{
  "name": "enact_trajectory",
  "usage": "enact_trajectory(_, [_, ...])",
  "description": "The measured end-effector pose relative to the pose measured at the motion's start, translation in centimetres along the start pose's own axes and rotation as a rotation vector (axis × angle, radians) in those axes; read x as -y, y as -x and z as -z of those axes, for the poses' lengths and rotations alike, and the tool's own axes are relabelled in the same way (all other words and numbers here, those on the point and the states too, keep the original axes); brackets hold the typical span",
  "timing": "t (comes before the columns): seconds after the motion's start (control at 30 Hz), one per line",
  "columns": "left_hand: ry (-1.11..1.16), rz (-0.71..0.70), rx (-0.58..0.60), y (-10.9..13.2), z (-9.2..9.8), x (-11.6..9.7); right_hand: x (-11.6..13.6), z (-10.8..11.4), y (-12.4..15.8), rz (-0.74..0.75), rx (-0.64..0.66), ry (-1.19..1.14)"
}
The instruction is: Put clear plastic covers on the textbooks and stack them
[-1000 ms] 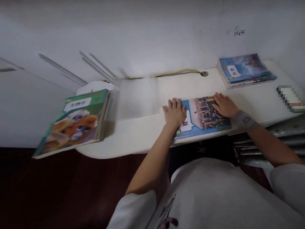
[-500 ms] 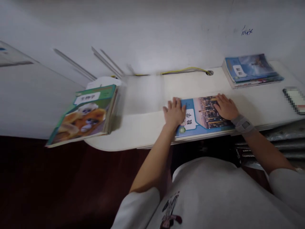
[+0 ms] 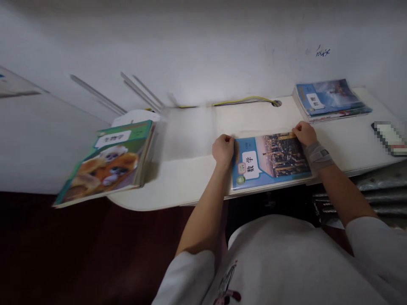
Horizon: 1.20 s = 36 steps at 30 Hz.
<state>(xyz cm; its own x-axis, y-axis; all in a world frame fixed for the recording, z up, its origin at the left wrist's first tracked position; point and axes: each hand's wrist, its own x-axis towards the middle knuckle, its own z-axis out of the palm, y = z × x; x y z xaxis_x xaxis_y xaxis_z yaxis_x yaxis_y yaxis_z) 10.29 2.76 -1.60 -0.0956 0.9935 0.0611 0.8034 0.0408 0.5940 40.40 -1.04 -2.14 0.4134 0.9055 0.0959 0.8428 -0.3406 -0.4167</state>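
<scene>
A blue book with a city picture on its cover (image 3: pixel 270 159) lies at the front edge of the white desk (image 3: pixel 178 182), seemingly on top of other books. My left hand (image 3: pixel 223 149) is closed at the book's upper left corner, its fingers curled around that edge. At the upper right corner my right hand (image 3: pixel 304 133), with a grey band on the wrist, pinches the book's edge. Both fingertips are partly hidden.
A stack topped by a green book with monkeys (image 3: pixel 108 165) overhangs the desk's left end. Another stack with a blue book (image 3: pixel 329 95) sits at the back right. A phone (image 3: pixel 389 137) lies far right. Yellow cable (image 3: pixel 241 101) runs along the wall.
Both hands lay flat with spread fingers on the book's cover. Now they have closed at its upper corners, uncovering more of the cover. The view has shifted slightly.
</scene>
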Motion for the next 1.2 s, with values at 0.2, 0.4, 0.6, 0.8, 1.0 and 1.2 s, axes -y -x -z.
enact_trajectory(0.2, [-0.055,0.016,-0.046,-0.1,-0.8,-0.8,0.9,-0.8,1.0,0.074,-0.072,0.126])
enact_trajectory(0.4, [-0.158,-0.011,-0.037,-0.2,-1.4,-0.9,0.6,-2.2,-0.2,0.132,-0.113,0.134])
enact_trajectory(0.6, [-0.233,0.024,-0.105,0.1,-0.8,0.0,1.8,-3.2,-1.4,0.194,-0.092,0.134])
enact_trajectory(0.8, [-0.246,-0.037,-0.066,-1.2,-1.9,-1.2,0.7,-2.8,-2.2,0.178,-0.091,0.135])
enact_trajectory(1.0, [-0.339,-0.197,0.045,-1.0,-0.3,-2.8,-0.1,-2.6,-2.1,0.166,-0.113,0.130])
enact_trajectory(1.2, [-0.431,-0.471,0.174,3.5,-0.9,-7.1,0.4,-2.2,-1.9,0.133,-0.088,0.131])
